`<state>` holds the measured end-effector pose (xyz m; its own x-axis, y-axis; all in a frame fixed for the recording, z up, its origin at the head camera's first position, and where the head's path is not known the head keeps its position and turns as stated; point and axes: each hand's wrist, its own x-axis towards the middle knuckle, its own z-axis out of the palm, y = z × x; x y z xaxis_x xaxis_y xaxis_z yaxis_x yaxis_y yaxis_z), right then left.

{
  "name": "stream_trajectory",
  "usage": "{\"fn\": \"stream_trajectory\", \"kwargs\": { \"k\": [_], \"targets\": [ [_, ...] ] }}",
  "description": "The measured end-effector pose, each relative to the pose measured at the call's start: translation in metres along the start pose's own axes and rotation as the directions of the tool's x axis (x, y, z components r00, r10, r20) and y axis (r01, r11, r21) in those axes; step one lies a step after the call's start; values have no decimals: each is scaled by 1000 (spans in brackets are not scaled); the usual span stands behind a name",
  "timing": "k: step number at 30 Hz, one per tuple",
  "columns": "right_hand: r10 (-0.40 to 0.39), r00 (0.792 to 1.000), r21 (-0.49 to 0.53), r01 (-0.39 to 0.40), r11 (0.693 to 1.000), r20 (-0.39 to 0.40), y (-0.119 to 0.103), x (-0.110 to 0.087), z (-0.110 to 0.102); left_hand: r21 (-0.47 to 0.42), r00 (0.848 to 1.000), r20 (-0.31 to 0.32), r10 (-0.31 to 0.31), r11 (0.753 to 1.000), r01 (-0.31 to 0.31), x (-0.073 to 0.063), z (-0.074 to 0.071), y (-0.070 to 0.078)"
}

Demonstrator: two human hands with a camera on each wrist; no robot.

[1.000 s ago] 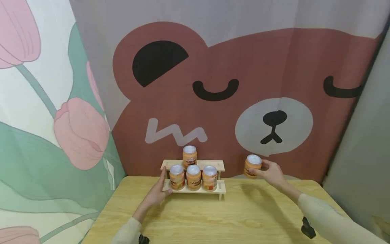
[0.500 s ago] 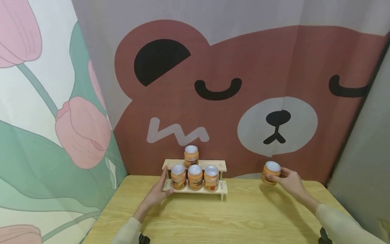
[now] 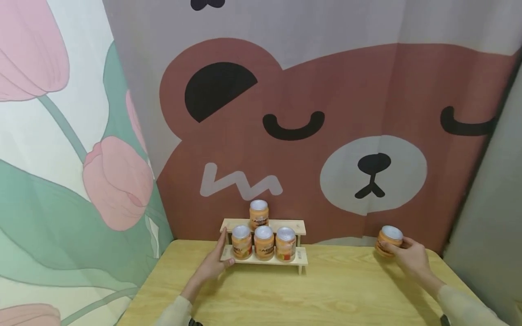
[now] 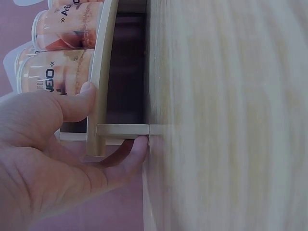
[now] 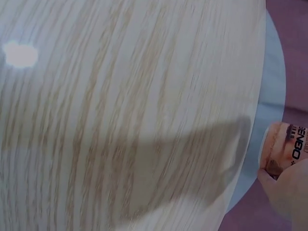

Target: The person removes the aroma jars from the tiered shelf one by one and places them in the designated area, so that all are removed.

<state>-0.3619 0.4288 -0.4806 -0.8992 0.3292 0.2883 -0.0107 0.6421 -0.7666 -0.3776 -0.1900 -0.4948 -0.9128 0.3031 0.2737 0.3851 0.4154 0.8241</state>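
In the head view, a two-step wooden rack [image 3: 269,261] stands on the table. Three orange cans with silver lids, among them a middle can [image 3: 264,244], line its lower step. One more can [image 3: 258,215] is on the upper step. My left hand [image 3: 213,263] grips the rack's left end; the left wrist view has the thumb [image 4: 79,103] on the lower board's edge and a finger under it by the leg. Far to the right, my right hand [image 3: 413,258] holds another orange can [image 3: 387,240] upright near the table's back edge. The right wrist view shows it above the tabletop, its shadow apart from it.
The wood-grain table [image 3: 326,294] runs up to a curtain [image 3: 293,172] printed with a bear. A tulip-print curtain [image 3: 118,181] hangs at the left, and a grey surface [image 3: 485,194] borders the right side.
My right hand has carried its can to the right and lower, away from the rack. The left hand keeps its grip on the rack, which stays put. The head view has shifted slightly.
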Motion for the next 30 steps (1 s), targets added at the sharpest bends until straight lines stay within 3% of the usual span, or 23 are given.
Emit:
{"fn": "stream_trajectory", "kwargs": {
  "k": [10, 17, 30],
  "targets": [
    [68, 996, 3, -68, 998, -59, 14, 8, -14, -6, 1000, -3, -12, 1000, 12, 2, 1, 1],
    [19, 998, -5, -20, 1000, -55, 23, 11, -17, 6, 1000, -5, -11, 1000, 11, -1, 1, 1],
    [81, 997, 3, -81, 997, 9, 24, 11, -21, 24, 1000, -16, -12, 1000, 13, -1, 1, 3]
  ]
}}
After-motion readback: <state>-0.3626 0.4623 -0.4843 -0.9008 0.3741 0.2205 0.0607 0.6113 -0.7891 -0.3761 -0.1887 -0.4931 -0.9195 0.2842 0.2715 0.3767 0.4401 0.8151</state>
